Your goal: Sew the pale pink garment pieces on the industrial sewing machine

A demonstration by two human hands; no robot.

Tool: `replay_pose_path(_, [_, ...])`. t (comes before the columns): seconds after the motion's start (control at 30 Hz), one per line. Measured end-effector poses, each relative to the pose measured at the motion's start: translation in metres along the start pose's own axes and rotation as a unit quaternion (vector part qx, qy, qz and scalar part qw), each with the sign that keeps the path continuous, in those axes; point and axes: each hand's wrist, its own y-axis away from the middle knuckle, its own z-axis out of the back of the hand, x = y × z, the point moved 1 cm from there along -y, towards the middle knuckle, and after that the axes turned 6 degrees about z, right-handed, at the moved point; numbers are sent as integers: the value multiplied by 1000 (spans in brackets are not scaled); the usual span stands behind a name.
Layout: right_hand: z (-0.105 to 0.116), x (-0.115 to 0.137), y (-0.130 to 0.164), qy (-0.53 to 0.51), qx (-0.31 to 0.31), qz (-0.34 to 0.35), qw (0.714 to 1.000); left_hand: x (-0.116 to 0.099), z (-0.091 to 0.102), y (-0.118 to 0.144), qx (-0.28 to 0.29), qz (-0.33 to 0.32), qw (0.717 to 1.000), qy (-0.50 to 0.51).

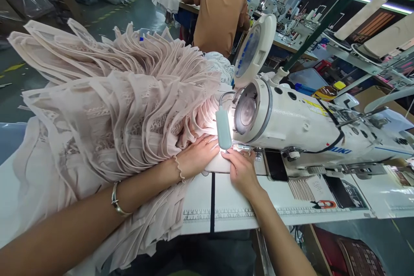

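A big bunched stack of pale pink lace-and-mesh garment pieces (129,108) lies left of a white sewing machine (287,116). My left hand (202,154) rests on the near end of the stack, fingers stretched out flat and pointing at the lit needle area. My right hand (242,171) is just right of it, fingers bent and drawn together at the edge of a pale pink fabric piece (215,164) on the machine bed. A pale green lamp (224,129) hangs in front of the needle and hides it, along with part of the fabric.
A round magnifier-like cover (255,51) stands raised at the machine head. On the white table (197,198) are a ruler strip (233,214), orange-handled snips (324,204) and a dark phone-like object (344,192). Another person (220,8) sits ahead. Thread cones (360,17) stand right.
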Motion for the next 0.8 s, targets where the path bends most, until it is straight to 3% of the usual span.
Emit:
replay_pose_path(0.33, [-1,-10,-4,-13,90,1,996,6,-12,-9,13,52,999,-5])
replay_pose_path(0.57, [-6,-10,-2,53,97,1,994,7,-7,-18,34,121,992,11])
replay_pose_path(0.8, [-13,-15,0,75,86,-21,993,3,-9,-21,17,146,989,-13])
